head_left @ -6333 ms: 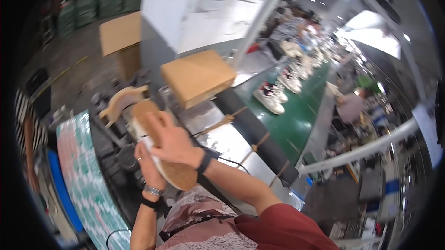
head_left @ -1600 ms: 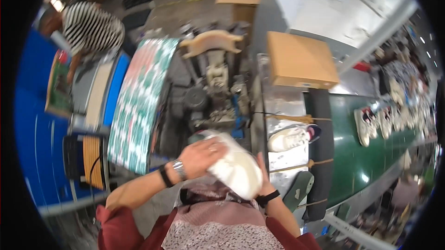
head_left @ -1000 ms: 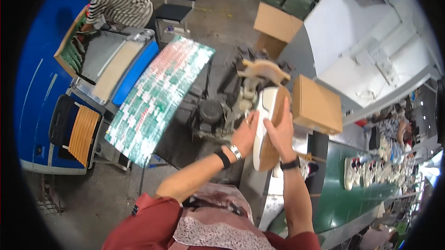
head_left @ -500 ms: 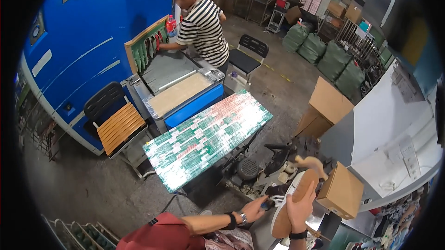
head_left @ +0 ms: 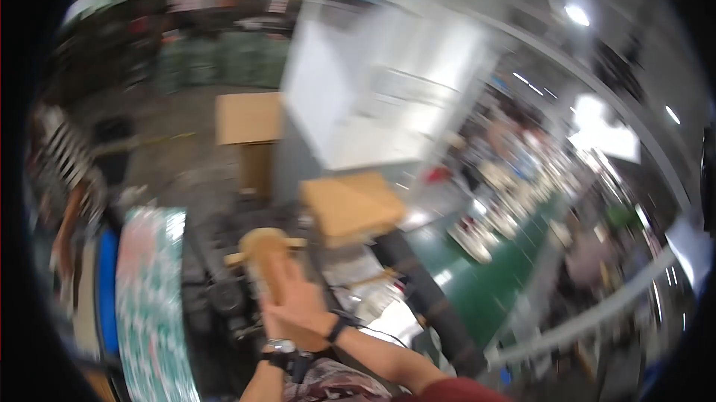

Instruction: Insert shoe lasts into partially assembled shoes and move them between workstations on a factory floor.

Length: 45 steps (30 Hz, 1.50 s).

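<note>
A shoe point(head_left: 265, 249) with a tan sole is turned sole up in front of me, low and left of the middle. My right hand point(head_left: 300, 301) is closed on it, the fingers lying along the sole. Under and beside the right hand is my left hand point(head_left: 273, 325), with a watch on its wrist. Its fingers are mostly hidden and smeared by motion, so its grip does not show. A dark machine point(head_left: 224, 294) with a motor stands just past the shoe, and tan bar-like parts show on both sides of the shoe's toe.
A closed cardboard box point(head_left: 352, 206) sits right of the shoe, and a taller carton point(head_left: 250, 118) stands beyond. At left is a green-and-white taped table point(head_left: 153, 290); a person in a striped shirt point(head_left: 67, 145) is farther left. Many shoes point(head_left: 471, 239) line a green surface at right.
My view has swung to the right and blurred. The shoe is now farther from me, over the machine, with my right hand still on it. My left hand has come up against my right.
</note>
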{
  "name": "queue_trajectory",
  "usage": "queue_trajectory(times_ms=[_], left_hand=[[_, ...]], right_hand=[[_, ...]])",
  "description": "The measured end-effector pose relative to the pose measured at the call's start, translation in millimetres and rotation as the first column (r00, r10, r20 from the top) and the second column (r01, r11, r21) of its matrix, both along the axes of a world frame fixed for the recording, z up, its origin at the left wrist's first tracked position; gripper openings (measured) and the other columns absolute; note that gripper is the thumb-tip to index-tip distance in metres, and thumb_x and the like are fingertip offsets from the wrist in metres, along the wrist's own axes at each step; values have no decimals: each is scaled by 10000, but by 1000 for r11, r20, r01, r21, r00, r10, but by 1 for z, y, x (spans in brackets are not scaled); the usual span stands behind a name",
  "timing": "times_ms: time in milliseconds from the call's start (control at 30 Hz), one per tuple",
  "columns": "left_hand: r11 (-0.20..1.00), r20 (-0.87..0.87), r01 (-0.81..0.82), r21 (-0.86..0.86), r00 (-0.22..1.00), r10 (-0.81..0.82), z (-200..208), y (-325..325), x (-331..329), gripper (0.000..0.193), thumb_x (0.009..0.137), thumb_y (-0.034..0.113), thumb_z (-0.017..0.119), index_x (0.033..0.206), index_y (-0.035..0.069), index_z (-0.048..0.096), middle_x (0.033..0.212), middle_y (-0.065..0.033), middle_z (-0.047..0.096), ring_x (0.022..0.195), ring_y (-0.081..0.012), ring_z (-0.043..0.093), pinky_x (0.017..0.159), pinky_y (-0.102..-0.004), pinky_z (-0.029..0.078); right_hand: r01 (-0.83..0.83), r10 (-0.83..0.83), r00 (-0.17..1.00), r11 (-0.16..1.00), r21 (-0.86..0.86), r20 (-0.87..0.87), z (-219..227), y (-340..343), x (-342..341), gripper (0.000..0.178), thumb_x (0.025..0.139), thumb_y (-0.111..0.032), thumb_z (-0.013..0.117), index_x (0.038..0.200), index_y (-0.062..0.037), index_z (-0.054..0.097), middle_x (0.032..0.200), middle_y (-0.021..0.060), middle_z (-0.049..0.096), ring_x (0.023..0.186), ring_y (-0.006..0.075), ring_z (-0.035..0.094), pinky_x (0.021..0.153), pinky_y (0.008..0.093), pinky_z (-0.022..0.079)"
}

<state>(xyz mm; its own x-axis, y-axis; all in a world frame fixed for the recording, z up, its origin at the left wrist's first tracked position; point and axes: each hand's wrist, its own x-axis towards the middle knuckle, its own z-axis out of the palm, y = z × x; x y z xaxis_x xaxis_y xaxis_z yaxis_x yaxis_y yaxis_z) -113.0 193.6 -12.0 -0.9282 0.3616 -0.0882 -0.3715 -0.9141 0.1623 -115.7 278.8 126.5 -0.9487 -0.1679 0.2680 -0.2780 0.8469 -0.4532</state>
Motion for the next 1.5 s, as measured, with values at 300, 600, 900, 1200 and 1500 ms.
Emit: queue_trajectory(times_ms=[300, 600, 900, 1200, 1500], left_hand=[[862, -44, 408, -300, 897, -439, -32, 61, 33, 728, 905, 525, 656, 1412, 23, 510, 1238, -158, 630, 1143, -267, 620, 991, -398, 503], [718, 42, 384, -581, 895, -445, -53, -7, 85, 813, 822, 541, 728, 1400, 8, 523, 1278, -185, 624, 1174, -287, 618, 1007, -398, 500], [451, 104, 294, -843, 911, -399, -41, -36, 92, 901, 739, 557, 800, 1388, -8, 537, 1318, -212, 617, 1205, -307, 616, 1023, -398, 497], [113, 126, 205, -972, 865, -486, -26, 38, 78, 990, 655, 574, 872, 1376, -24, 550, 1359, -240, 611, 1236, -327, 615, 1039, -398, 494], [202, -353, -365, -909, 419, -836, 23, 308, 36, 680, 692, 194, 879, 1275, 72, 551, 1057, -128, 692, 953, -274, 695, 845, -388, 545]], right_hand=[[64, -70, 996, 992, -113, -53, -11, 37, 28, 999, 848, -378, 716, 1612, -72, 151, 1496, 295, 357, 1050, 497, 634, 843, 478, 582], [415, 458, 828, -111, -903, 324, -91, 59, 28, 718, 1008, -511, 581, 1515, -47, 375, 1396, 148, 564, 1174, 225, 604, 1009, 349, 483], [489, 547, 753, -96, -867, 364, -89, 21, 1, 932, 890, -465, 735, 1576, -44, 264, 1553, 123, 394, 1349, 232, 463, 1110, 363, 386], [377, -335, 922, 654, -656, 195, -103, 275, 136, 1154, 715, -317, 872, 1589, -23, 179, 1488, 247, 450, 1382, 344, 465, 1149, 397, 368], [909, -922, 351, 293, -298, 162, -168, 409, 329, 875, 714, -265, 814, 1456, -61, 399, 1267, 210, 638, 1129, 418, 637, 955, 475, 528]])
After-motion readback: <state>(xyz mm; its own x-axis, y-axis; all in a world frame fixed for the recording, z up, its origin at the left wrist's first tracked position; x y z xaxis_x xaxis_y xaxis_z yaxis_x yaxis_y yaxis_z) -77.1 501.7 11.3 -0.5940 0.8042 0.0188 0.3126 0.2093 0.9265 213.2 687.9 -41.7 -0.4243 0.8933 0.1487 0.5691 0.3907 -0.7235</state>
